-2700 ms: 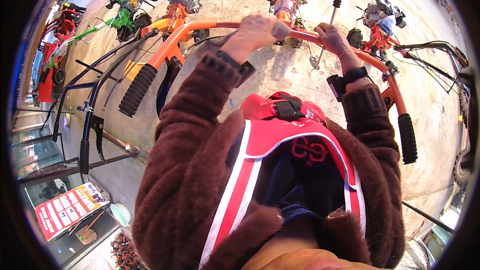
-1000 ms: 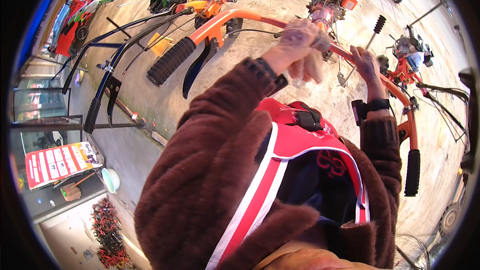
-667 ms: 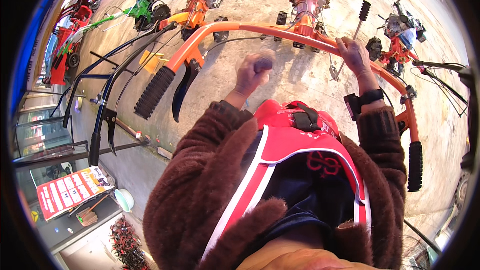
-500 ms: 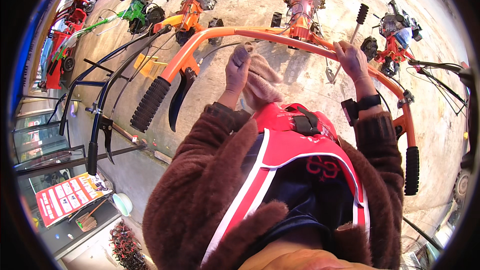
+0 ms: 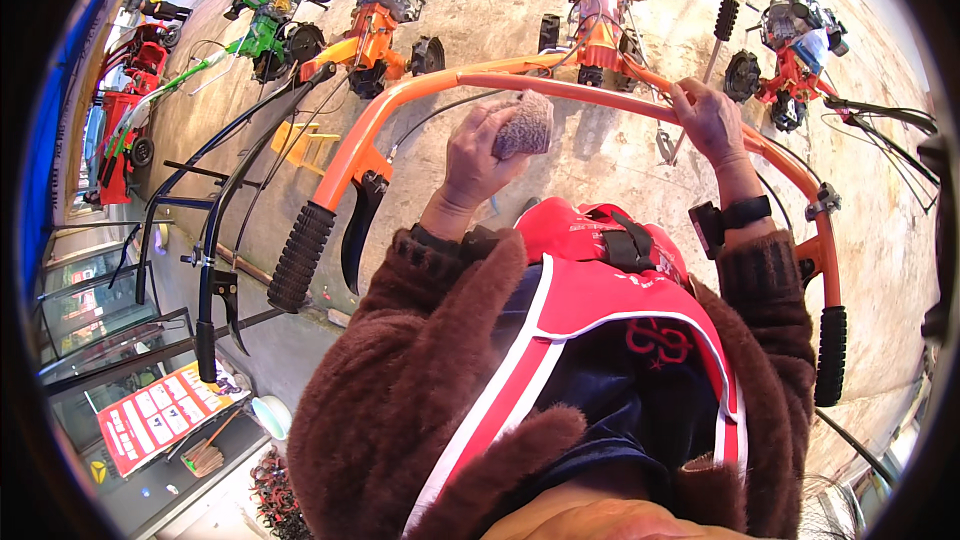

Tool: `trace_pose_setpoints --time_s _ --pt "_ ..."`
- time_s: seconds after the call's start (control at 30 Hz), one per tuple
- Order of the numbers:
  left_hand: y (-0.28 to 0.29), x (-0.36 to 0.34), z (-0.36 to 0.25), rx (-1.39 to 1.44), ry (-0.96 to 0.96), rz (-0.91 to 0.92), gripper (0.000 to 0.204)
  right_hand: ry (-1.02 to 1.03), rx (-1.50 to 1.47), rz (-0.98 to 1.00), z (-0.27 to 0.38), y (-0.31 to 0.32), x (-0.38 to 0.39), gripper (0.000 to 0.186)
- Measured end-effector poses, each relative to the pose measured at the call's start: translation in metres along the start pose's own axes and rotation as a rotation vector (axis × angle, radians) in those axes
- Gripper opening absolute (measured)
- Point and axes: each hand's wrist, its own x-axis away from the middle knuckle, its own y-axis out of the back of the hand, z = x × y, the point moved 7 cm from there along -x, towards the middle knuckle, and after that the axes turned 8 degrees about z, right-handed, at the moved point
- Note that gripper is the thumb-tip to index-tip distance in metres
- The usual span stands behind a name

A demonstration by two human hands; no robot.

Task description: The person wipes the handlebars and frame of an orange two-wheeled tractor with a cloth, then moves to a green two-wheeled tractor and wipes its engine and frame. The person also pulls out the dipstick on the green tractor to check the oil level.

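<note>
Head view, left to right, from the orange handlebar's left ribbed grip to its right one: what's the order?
Left black ribbed grip → black lever → left hand → folded cloth it holds → right hand on the orange handlebar → right black ribbed grip.

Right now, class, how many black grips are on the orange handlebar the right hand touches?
2: a left grip and a right grip, one at each end of the handlebar. Both ends show, so none seems hidden.
</note>
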Motion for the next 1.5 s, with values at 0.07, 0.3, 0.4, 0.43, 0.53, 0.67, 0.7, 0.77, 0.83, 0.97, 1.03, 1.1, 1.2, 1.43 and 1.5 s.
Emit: trace_pose_setpoints --time_s 0.07,0.3,0.4,0.43,0.53,0.67,0.7,0.77,0.83,0.97,1.03,1.1,1.2,1.43,1.5 --pt "0.012 -0.008 -0.015 0.082 -0.010 -0.066 0.049 -0.004 0.019 -0.017 -0.001 -0.001 0.000 0.034" --pt "0.025 -0.039 -0.041 0.516 0.088 -0.246 0.039 0.047 -0.211 0.051 0.006 0.001 0.001 0.038" --pt "0.036 -0.052 -0.048 0.802 0.053 -0.317 0.032 0.232 -0.652 0.105 0.044 0.006 0.005 0.048" --pt "0.039 -0.056 -0.052 0.833 0.045 -0.338 0.032 0.409 -0.720 0.154 0.069 0.007 0.010 0.059" --pt "0.032 -0.070 -0.075 0.928 -0.017 -0.239 0.038 0.625 -1.068 0.360 0.125 -0.002 0.032 0.088" --pt "0.024 -0.072 -0.093 0.843 0.016 0.008 0.061 0.671 -1.023 0.104 0.153 0.005 0.040 0.073" --pt "0.030 -0.070 -0.097 0.835 -0.025 -0.028 0.061 0.634 -1.013 0.091 0.153 0.006 0.039 0.064" --pt "0.045 -0.059 -0.101 0.818 -0.072 -0.128 0.060 0.505 -0.993 0.082 0.149 0.003 0.035 0.048" --pt "0.068 -0.036 -0.109 0.477 -0.053 -0.204 0.056 0.519 -1.123 0.042 0.146 0.013 0.027 0.031" --pt "0.147 0.034 -0.138 -0.074 -0.284 -0.501 0.041 0.692 -1.207 -0.183 0.136 0.067 0.005 0.021" --pt "0.186 0.076 -0.147 -0.294 -0.341 -0.710 0.037 0.583 -1.127 -0.365 0.123 0.099 -0.011 0.026" --pt "0.218 0.109 -0.138 -0.420 -0.228 -0.862 0.036 0.523 -1.137 -0.494 0.117 0.132 -0.027 0.025" --pt "0.238 0.154 -0.096 -0.284 0.071 -0.950 0.038 0.883 -0.933 -0.346 0.151 0.163 -0.025 0.018" --pt "0.186 0.189 0.027 0.312 0.566 -0.467 0.039 0.449 -0.399 -0.421 0.182 0.124 -0.093 0.038" --pt "0.171 0.171 0.028 0.433 0.433 -0.299 0.068 0.539 -0.319 -0.391 0.192 0.108 -0.111 0.043"
